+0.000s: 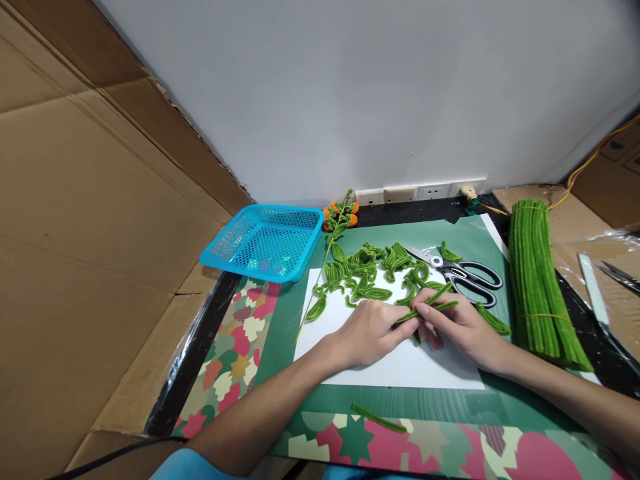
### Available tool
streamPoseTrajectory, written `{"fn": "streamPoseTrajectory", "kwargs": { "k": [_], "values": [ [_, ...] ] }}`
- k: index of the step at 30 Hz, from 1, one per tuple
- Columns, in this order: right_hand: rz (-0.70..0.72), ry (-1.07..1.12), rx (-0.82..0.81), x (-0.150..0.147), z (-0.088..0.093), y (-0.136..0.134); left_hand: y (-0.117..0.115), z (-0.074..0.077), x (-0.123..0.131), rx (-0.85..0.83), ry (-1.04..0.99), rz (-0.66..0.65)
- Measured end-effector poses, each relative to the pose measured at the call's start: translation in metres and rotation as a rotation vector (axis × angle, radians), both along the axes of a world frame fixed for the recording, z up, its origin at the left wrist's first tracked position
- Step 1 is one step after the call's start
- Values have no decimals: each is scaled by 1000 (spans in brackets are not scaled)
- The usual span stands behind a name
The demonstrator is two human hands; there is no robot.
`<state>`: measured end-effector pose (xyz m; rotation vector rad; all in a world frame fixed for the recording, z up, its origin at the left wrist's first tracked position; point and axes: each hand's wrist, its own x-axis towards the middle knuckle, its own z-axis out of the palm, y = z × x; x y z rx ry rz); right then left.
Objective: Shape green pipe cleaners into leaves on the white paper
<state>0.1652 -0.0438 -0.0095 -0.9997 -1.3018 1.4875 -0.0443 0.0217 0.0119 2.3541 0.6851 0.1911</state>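
Observation:
Over the white paper (345,370), my left hand (375,330) and my right hand (455,323) meet, fingers pinched on a green pipe cleaner (446,307) whose bent ends stick out to the right. Fingers hide its middle. Just beyond them lies a pile of looped green pipe-cleaner leaves (363,267). Black-and-grey scissors (453,272) rest beside the pile, near my right hand, blades pointing left. A loose piece of green pipe cleaner (379,419) lies on the mat near the front edge.
A blue perforated basket (263,273) stands at the back left, beside a stem with orange flowers (340,217). On the right lies a tied bundle of green pipe cleaners (543,287). Wall sockets (433,193) line the back; cardboard (100,200) walls the left side.

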Motion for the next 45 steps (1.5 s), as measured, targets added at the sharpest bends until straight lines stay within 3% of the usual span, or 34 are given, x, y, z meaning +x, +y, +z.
{"fn": "streamPoseTrajectory", "kwargs": {
  "k": [45],
  "values": [
    [-7,-29,22,2,-3,-2,-2,2,1,16,7,-10]
  ]
}}
